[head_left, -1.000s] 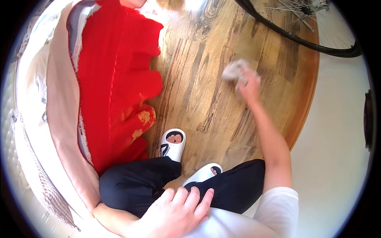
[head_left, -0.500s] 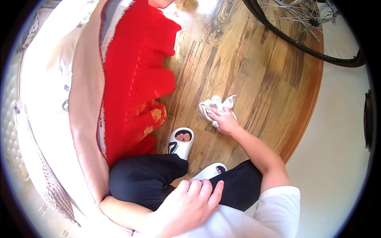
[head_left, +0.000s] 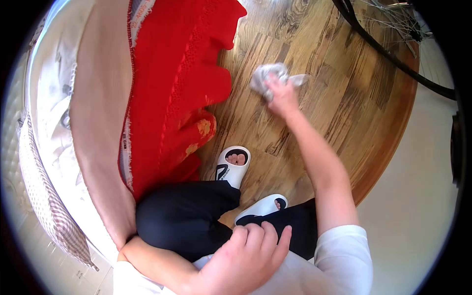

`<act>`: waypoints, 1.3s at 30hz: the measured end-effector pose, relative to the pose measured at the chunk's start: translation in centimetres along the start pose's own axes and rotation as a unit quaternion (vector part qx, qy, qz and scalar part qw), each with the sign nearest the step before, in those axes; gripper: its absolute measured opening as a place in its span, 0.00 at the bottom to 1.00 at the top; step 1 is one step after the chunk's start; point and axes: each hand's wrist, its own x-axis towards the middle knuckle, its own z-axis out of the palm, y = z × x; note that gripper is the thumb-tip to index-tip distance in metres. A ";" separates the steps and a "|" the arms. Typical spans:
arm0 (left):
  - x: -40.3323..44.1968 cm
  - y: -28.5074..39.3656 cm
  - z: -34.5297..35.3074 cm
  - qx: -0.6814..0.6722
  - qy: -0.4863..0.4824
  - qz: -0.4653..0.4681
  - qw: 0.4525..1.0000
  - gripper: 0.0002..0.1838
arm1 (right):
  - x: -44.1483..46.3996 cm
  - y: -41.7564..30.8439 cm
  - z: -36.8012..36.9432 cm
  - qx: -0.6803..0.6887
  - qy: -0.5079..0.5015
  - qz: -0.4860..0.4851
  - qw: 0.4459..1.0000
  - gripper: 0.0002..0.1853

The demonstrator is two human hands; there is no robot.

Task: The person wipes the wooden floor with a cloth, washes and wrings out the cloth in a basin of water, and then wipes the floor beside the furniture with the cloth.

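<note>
My right hand point(head_left: 283, 96) presses a crumpled white cloth point(head_left: 268, 78) onto the wood-plank floor point(head_left: 305, 142), its fingers closed on the fabric and slightly blurred. The cloth lies to the right of the red ruffled bed skirt, with one loose end sticking out to the right. My left hand point(head_left: 248, 253) rests near my knees at the bottom of the view, over the dark trousers point(head_left: 182, 216). Its fingers are slightly bent and apart, and nothing shows in it.
On the left hang a red ruffled fabric point(head_left: 196, 73) and a beige cover point(head_left: 101, 113). A bicycle wheel point(head_left: 383, 51) stands at the upper right, by the white wall point(head_left: 408, 182). White slippers point(head_left: 235, 164) are on my feet.
My right hand and the cloth have moved forward over the floor, away from my feet. The view has shifted a little. My left hand stays near my knees.
</note>
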 end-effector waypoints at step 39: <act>0.2 -1.4 -0.6 -0.009 0.040 -0.048 0.998 0.22 | 7.5 -4.0 -3.5 0.090 0.043 0.209 0.973 0.36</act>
